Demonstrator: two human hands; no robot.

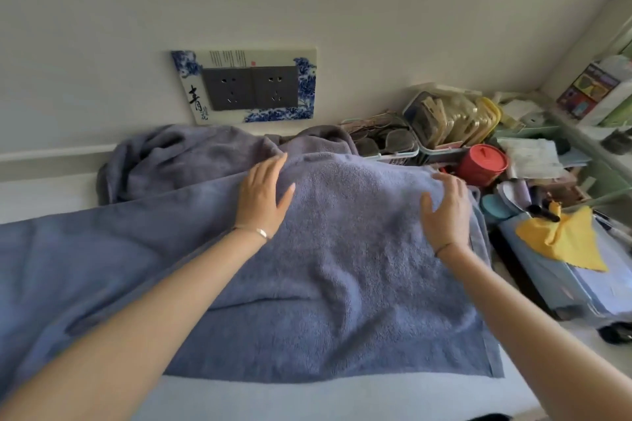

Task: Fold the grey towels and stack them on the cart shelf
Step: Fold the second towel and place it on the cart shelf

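A large blue-grey towel (342, 267) lies spread over the pale surface in front of me, folded once, with a wrinkle across its middle. My left hand (265, 195) lies flat on its far edge, fingers straight. At the towel's right far corner my right hand (446, 212) rests with fingers spread and slightly bent, holding nothing. A second grey towel (178, 157) sits crumpled behind, against the wall.
A wall socket plate (249, 87) with blue floral trim is behind the towels. At the right stand baskets (386, 143) of small items, a red lidded tub (482, 164), a yellow cloth (564, 243) on folded blue fabric, and a shelf edge (595, 147).
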